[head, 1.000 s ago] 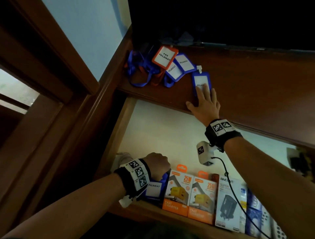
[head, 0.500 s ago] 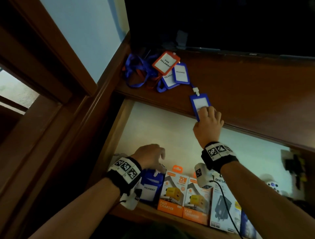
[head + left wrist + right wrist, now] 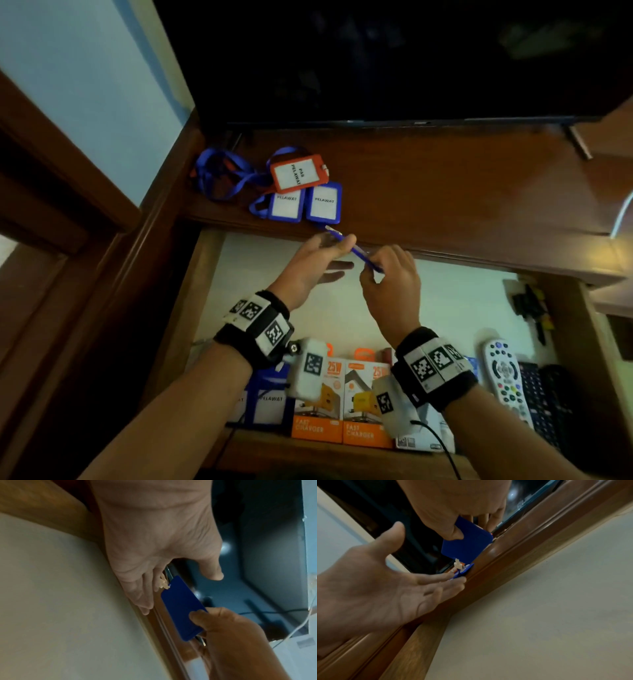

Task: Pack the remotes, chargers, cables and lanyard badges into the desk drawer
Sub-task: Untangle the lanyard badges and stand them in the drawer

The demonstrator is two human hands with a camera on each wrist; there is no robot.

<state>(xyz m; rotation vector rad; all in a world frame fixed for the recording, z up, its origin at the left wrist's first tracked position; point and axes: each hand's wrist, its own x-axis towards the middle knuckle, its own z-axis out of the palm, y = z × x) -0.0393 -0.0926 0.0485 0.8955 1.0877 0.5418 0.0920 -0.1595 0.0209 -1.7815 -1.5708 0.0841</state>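
Large dark screen (image 3: 394,58) at rear of the wooden worktop (image 3: 462,192). Below it the desk drawer (image 3: 274,329) is pulled out towards us, pale liner showing. Along the drawer's near edge: a blue badge, two orange charger boxes (image 3: 342,401), a white box, then remotes (image 3: 507,380) at right. Dark cables, we think, in the far right corner; too dim to be sure.

Still on the worktop, near its left front: orange badge (image 3: 299,173) and two blue badges (image 3: 305,204), straps bunched to their left.

The blue badge in hand (image 3: 356,251) is over the drawer's back edge, btwn both hands. Right hand (image 3: 390,277) pinches its lower end, thumb on the back face (wrist view confirms). Left hand (image 3: 308,263) is spread, palm up, fingers straight, under the clip end; it holds nothing.

Key relation: the badge's long axis runs diagonal, clip end up-left towards the left hand, gripped end down-right. Strap trails back towards the worktop pile. Left hand is nearer the clip and strap, so we judge it best placed to gather them before the badge goes down into the drawer.
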